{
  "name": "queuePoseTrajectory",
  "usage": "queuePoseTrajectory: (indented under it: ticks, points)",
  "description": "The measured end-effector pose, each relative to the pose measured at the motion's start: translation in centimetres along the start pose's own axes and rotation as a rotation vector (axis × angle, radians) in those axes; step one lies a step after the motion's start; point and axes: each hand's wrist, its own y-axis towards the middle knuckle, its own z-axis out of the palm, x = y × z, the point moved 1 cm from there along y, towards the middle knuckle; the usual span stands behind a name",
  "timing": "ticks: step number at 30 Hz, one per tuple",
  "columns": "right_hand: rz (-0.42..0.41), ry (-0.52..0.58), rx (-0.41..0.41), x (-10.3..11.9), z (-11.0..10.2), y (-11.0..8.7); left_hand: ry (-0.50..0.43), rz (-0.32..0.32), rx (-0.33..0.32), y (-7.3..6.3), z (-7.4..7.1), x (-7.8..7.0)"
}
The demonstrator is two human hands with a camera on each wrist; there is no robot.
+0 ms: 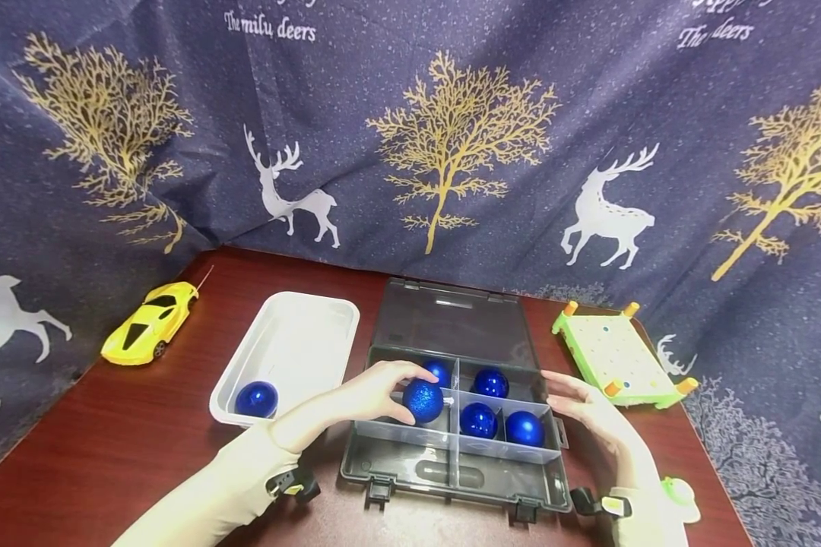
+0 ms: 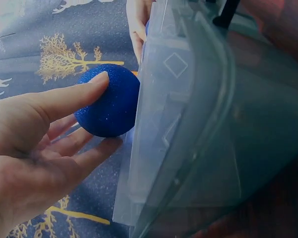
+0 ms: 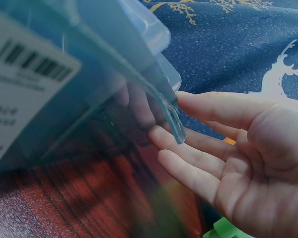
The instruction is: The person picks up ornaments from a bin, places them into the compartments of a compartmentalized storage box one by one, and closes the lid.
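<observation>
In the head view my left hand pinches a glittery blue Christmas ball between thumb and fingers, its small silver cap pointing right. It is over the left part of a dark clear divided box, whose lid lies back. Behind it, partly hidden, is another blue ball. On the box's right side are a shiny ball at the back, with a shiny one and a matte one in front. My right hand touches the box's right edge with fairly straight fingers.
Left of the box stands a white tray with one blue ball in its near end. A yellow toy car is at the far left. On the right lies a green toy board with orange pegs. Two black latches stick out at the box's front.
</observation>
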Motion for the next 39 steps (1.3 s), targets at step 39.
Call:
queuePoseTrajectory:
  ticks: [39]
  points:
    - [-0.003, -0.042, -0.014, 0.1, -0.1, 0.1, 0.095, -0.009, -0.027, 1.4, 1.9, 0.2]
